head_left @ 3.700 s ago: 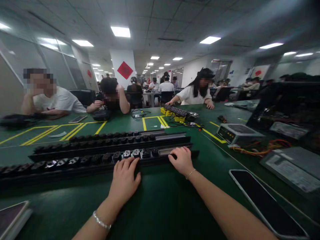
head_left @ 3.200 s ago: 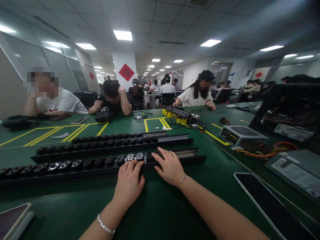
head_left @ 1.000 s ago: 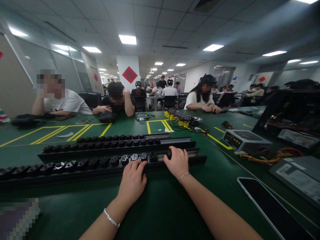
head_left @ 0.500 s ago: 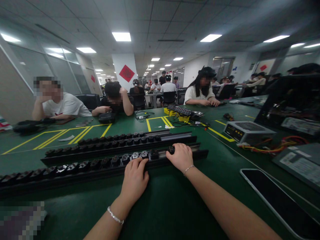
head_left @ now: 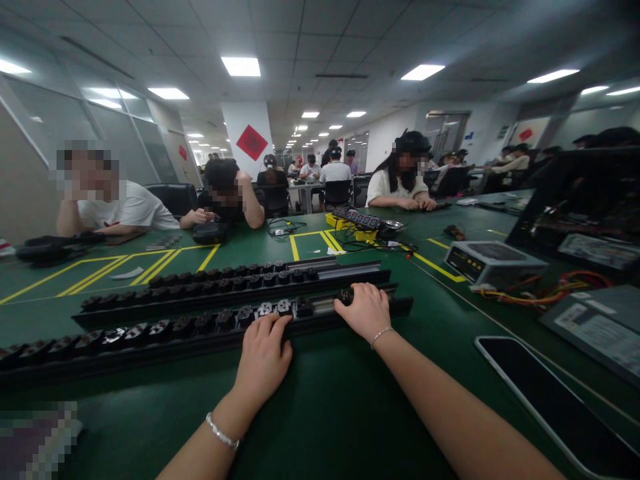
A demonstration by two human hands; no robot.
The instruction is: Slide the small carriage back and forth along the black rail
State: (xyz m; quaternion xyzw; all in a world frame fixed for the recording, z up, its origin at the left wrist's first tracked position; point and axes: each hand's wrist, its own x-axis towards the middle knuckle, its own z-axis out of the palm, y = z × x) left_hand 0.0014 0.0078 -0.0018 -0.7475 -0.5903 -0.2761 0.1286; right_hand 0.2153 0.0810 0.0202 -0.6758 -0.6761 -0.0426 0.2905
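Note:
A long black socket strip (head_left: pixel 165 337) lies across the green table (head_left: pixel 320 413) in front of me, with a row of socket modules along it. My left hand (head_left: pixel 263 357) rests flat on its near edge, fingers stretched over the modules. My right hand (head_left: pixel 367 311) is curled on the strip's bare right end, fingers closed on a small black socket module (head_left: pixel 345 295) held at the channel. A second, similar strip (head_left: pixel 225 283) lies just behind.
A flat dark panel (head_left: pixel 550 407) lies at the near right, with a power supply box (head_left: pixel 493 261) and coloured wires (head_left: pixel 545 290) beyond. Several people sit along the far side of the table. A yellow-based socket strip (head_left: pixel 363 223) lies at the back centre.
My right hand went along the strip's right end, picked up a small black module and now holds it a little further right. The left hand has stayed on the strip.

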